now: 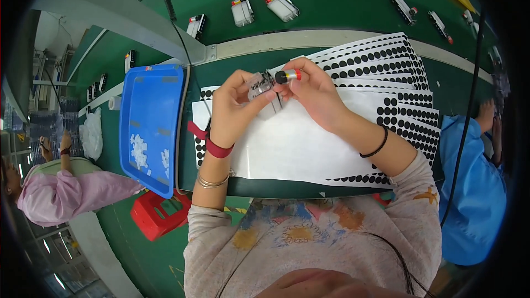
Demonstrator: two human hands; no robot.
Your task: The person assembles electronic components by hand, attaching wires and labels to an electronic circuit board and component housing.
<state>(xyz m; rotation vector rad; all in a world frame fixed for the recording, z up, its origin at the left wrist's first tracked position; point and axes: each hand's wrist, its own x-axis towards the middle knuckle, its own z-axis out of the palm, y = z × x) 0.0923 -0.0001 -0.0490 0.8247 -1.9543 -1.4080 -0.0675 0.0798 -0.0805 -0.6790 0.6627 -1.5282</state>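
My left hand (234,102) grips a small boxy device (263,86) of clear and whitish plastic, thumb on its near side. At the device's right end is a short black cylinder (284,76) with a red and yellow end, and the fingers of my right hand (317,96) close around it. I cannot tell whether cylinder and device are joined. Both hands are above a white sheet (298,149). Beneath and beyond it, sheets with rows of black round dots (381,66) lie fanned out on the green table.
A blue tray (149,77) with small white pieces (139,152) stands at the left. Across a metal rail (265,41), similar devices (282,6) sit on a green surface. A red stool (154,218) is at lower left. Co-workers in pink (66,193) and blue (472,187) flank me.
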